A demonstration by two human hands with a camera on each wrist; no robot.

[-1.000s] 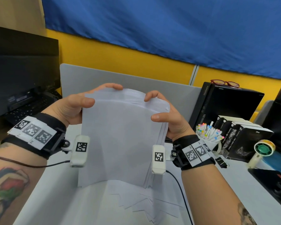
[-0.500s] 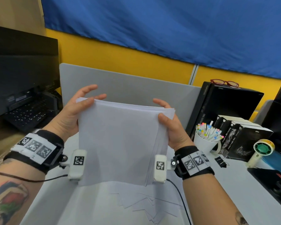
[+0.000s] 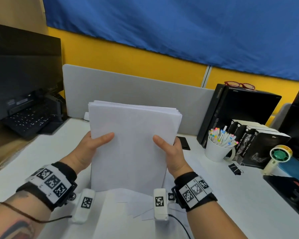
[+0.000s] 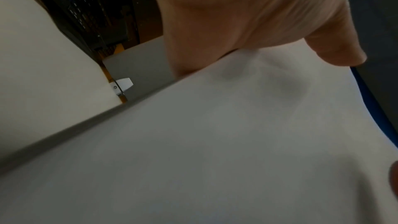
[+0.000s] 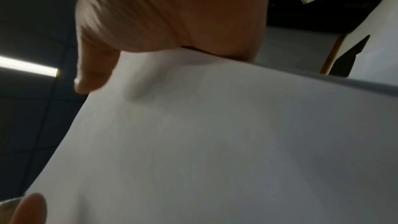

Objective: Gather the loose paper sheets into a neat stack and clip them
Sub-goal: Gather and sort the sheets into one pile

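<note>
A thick stack of white paper sheets (image 3: 131, 149) stands upright on its lower edge over the white desk. My left hand (image 3: 91, 144) grips its left side, thumb across the front. My right hand (image 3: 169, 147) grips the right side the same way. The stack's top edges are slightly fanned. More loose sheets (image 3: 134, 204) lie spread on the desk below the stack. A black binder clip (image 3: 235, 169) lies on the desk to the right. In the wrist views the paper (image 4: 215, 142) (image 5: 215, 142) fills most of the picture under each palm.
A white cup of coloured markers (image 3: 217, 145) stands right of the stack, with black boxes (image 3: 259, 145) and a small fan (image 3: 278, 156) beyond. A grey divider (image 3: 128, 87) runs along the desk's back. A keyboard (image 3: 27, 119) and monitor (image 3: 24, 66) sit at left.
Both hands slid down from the stack's top corners to its middle sides. The stack sank toward the desk and its sheets look more even.
</note>
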